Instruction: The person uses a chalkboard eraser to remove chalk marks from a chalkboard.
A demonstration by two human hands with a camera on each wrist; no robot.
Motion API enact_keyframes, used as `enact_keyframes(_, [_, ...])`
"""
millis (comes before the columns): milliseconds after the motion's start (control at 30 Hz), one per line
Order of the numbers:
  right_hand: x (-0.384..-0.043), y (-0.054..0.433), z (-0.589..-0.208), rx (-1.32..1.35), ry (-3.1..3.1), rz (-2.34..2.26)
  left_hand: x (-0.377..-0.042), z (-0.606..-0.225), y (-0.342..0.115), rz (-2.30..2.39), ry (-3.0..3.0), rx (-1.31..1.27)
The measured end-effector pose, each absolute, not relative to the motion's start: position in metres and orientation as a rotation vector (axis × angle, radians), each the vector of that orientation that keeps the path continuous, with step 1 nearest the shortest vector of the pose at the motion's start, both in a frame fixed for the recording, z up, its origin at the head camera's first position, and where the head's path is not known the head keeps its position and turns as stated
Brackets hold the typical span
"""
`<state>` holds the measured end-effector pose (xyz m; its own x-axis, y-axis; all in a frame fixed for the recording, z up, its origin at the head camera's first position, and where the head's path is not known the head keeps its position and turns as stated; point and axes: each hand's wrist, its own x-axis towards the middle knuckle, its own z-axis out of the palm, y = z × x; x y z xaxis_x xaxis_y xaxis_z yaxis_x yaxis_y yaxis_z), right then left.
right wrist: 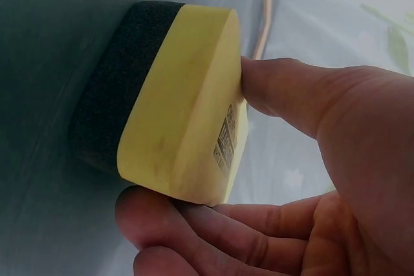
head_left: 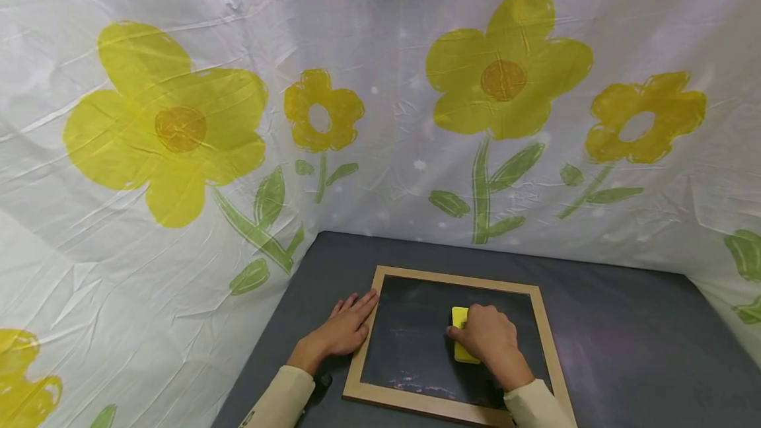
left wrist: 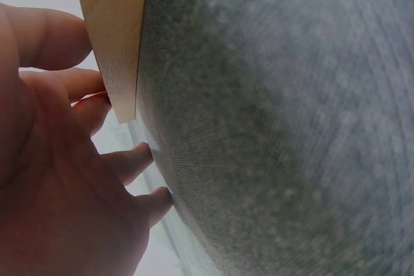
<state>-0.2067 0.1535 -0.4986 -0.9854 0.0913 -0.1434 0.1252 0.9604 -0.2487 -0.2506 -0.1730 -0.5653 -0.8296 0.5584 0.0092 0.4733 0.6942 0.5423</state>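
A small blackboard (head_left: pixel 416 329) in a light wooden frame (head_left: pixel 458 275) lies on the dark table. My right hand (head_left: pixel 490 335) grips a yellow board eraser (right wrist: pixel 187 108), thumb on its top face and fingers along its side. The eraser's black felt (right wrist: pixel 123 82) faces the board's surface, right of the middle. My left hand (head_left: pixel 341 329) rests at the frame's left edge, fingers extended. In the left wrist view its thumb and fingers touch the wooden edge (left wrist: pixel 119 43), and two fingertips reach the table cloth.
Faint chalk smears (head_left: pixel 416 385) mark the board near its lower edge. Dark cloth covers the table (head_left: pixel 642 335). White curtains (head_left: pixel 386 117) printed with yellow flowers hang behind and to the left. A small dark object (head_left: pixel 323 380) lies by my left wrist.
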Motion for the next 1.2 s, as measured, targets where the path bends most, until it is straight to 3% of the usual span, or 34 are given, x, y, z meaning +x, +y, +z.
enact_keyframes(1200, [-0.213,0.086,-0.499,0.032,3.026,-0.396,-0.246,-0.555,-0.168,0.682,2.771,0.776])
